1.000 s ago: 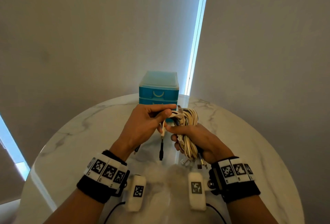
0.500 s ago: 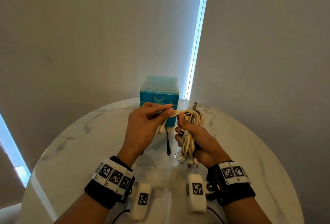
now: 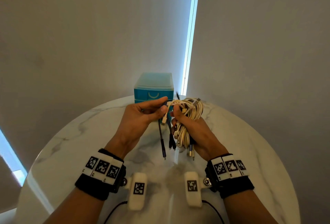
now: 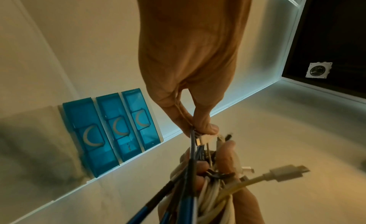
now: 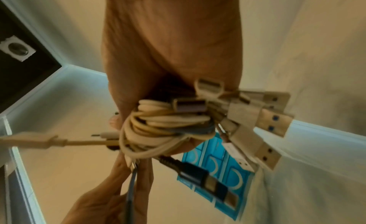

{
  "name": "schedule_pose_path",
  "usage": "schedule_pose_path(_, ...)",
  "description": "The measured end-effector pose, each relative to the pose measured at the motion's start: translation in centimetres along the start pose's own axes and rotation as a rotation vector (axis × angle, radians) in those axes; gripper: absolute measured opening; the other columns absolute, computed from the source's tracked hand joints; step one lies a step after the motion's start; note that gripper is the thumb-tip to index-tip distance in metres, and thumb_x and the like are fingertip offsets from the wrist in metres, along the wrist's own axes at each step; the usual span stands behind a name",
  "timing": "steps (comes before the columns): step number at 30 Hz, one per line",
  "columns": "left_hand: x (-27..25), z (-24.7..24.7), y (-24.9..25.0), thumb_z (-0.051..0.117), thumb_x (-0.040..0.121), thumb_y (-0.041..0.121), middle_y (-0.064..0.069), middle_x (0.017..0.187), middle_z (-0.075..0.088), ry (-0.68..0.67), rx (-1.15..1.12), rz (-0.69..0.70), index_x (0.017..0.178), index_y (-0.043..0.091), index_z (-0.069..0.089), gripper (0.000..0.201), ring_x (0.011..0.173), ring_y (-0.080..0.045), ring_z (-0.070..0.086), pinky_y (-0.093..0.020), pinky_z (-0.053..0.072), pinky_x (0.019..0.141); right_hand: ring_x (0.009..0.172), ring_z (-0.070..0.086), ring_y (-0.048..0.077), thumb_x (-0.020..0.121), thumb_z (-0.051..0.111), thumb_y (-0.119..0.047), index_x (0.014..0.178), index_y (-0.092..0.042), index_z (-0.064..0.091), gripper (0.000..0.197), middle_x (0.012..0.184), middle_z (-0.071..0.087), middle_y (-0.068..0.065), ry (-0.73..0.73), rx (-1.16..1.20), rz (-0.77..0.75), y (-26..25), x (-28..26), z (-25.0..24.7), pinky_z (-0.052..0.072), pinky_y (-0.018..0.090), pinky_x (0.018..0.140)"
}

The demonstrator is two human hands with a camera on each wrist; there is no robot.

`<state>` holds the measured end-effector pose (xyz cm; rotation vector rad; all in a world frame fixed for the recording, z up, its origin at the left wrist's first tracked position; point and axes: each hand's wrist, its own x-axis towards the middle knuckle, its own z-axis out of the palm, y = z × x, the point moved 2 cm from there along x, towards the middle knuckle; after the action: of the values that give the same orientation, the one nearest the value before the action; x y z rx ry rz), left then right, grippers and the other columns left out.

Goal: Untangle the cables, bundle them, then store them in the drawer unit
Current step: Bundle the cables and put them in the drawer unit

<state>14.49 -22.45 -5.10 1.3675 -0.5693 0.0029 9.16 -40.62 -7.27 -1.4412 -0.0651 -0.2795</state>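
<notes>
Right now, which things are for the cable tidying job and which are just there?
For the job:
- cable bundle, gripped by the right hand
- dark cables, pinched by the left hand
- blue drawer unit, drawers shut

Just there:
- marble table
- wall

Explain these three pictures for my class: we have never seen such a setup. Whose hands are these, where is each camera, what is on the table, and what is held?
No machine here: a person works bare-handed, with marker bands and small cameras strapped to both wrists. The wide picture comes from a head camera looking down; the other two look along each hand. On the round marble table stands a blue drawer unit, its three drawers closed. The right hand holds a coiled bundle of white cables in its grip. The left hand pinches cable ends beside it; dark cables hang between the hands.
</notes>
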Motion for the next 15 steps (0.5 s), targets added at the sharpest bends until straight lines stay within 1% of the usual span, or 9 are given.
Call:
schedule_pose_path(2,0.3,0.4,-0.1,0.079,0.089,0.005,0.001,0.12,0.08,-0.011,-0.02,-0.006,0.128,0.013,0.077,0.04,0.117,-0.014,0.074,-0.025,0.061,0.092,0.086,0.074,0.02,0.088,0.076,-0.057,0.116,-0.022,0.075,0.045,0.092,0.078,0.002,-0.026,-0.035,-0.036,-0.5,-0.3,-0.4,0.059,0.035,0.077)
schedule_pose_path(4,0.4,1.1,-0.1,0.08,0.085,0.003,-0.003,0.12,0.08,-0.031,-0.046,-0.01,0.125,0.011,0.077,0.041,0.118,-0.017,0.073,-0.026,0.062,0.092,0.093,0.077,0.015,0.088,0.076,-0.051,0.117,-0.027,0.073,0.038,0.099,0.081,-0.002,-0.039,-0.068,-0.054,-1.1,-0.6,-0.5,0.061,0.027,0.076)
schedule_pose_path(5,0.4,1.5,-0.1,0.081,0.083,0.003,-0.003,0.12,0.08,-0.045,-0.044,-0.009,0.124,0.011,0.078,0.041,0.119,-0.017,0.073,-0.026,0.062,0.092,0.097,0.078,0.014,0.089,0.076,-0.049,0.118,-0.028,0.073,0.036,0.103,0.081,-0.003,-0.044,-0.085,-0.048,-1.0,-0.6,-0.6,0.061,0.026,0.077)
schedule_pose_path(7,0.4,2.1,0.3,0.082,0.078,0.009,-0.002,0.118,0.08,-0.076,-0.012,-0.007,0.121,0.014,0.079,0.043,0.118,-0.016,0.073,-0.028,0.062,0.094,0.1,0.077,0.016,0.087,0.078,-0.051,0.12,-0.03,0.072,0.039,0.107,0.081,-0.001,-0.063,-0.109,-0.038,-0.9,-0.8,-0.5,0.062,0.03,0.082)
schedule_pose_path(8,0.3,2.4,0.7,0.083,0.075,0.012,-0.001,0.115,0.081,-0.093,-0.002,-0.012,0.119,0.015,0.08,0.044,0.115,-0.015,0.074,-0.029,0.062,0.094,0.103,0.076,0.016,0.085,0.08,-0.049,0.121,-0.03,0.072,0.041,0.11,0.08,-0.002,-0.08,-0.112,-0.046,-0.9,-0.9,-0.5,0.062,0.031,0.085)
schedule_pose_path(10,0.3,2.9,1.6,0.086,0.069,0.015,-0.001,0.108,0.082,-0.137,0.011,-0.038,0.113,0.019,0.082,0.044,0.107,-0.013,0.077,-0.028,0.063,0.092,0.11,0.075,0.013,0.084,0.084,-0.038,0.125,-0.03,0.071,0.044,0.115,0.08,-0.005,-0.116,-0.127,-0.066,-0.8,-0.9,-0.6,0.062,0.028,0.089)
schedule_pose_path(11,0.4,3.1,1.9,0.087,0.067,0.015,-0.001,0.105,0.082,-0.161,0.029,-0.056,0.111,0.02,0.082,0.045,0.104,-0.013,0.078,-0.027,0.063,0.09,0.11,0.075,0.012,0.084,0.085,-0.031,0.125,-0.029,0.071,0.043,0.115,0.08,-0.005,-0.132,-0.134,-0.07,-0.8,-0.8,-0.7,0.061,0.027,0.089)
schedule_pose_path(13,0.7,3.4,2.5,0.092,0.068,0.012,-0.004,0.098,0.082,-0.196,0.108,-0.093,0.111,0.019,0.081,0.045,0.098,-0.016,0.08,-0.027,0.063,0.087,0.107,0.076,0.011,0.085,0.088,-0.02,0.122,-0.028,0.073,0.04,0.111,0.081,-0.006,-0.152,-0.173,-0.083,-0.9,-0.8,-1.0,0.061,0.025,0.086)
schedule_pose_path(15,1.0,3.7,3.0,0.096,0.069,0.008,-0.001,0.085,0.081,-0.213,0.234,-0.128,0.109,0.016,0.079,0.044,0.09,-0.014,0.08,-0.026,0.062,0.087,0.1,0.077,0.01,0.082,0.091,-0.02,0.118,-0.026,0.076,0.039,0.106,0.081,-0.006,-0.143,-0.286,-0.089,-0.5,-0.6,-1.3,0.062,0.025,0.084)
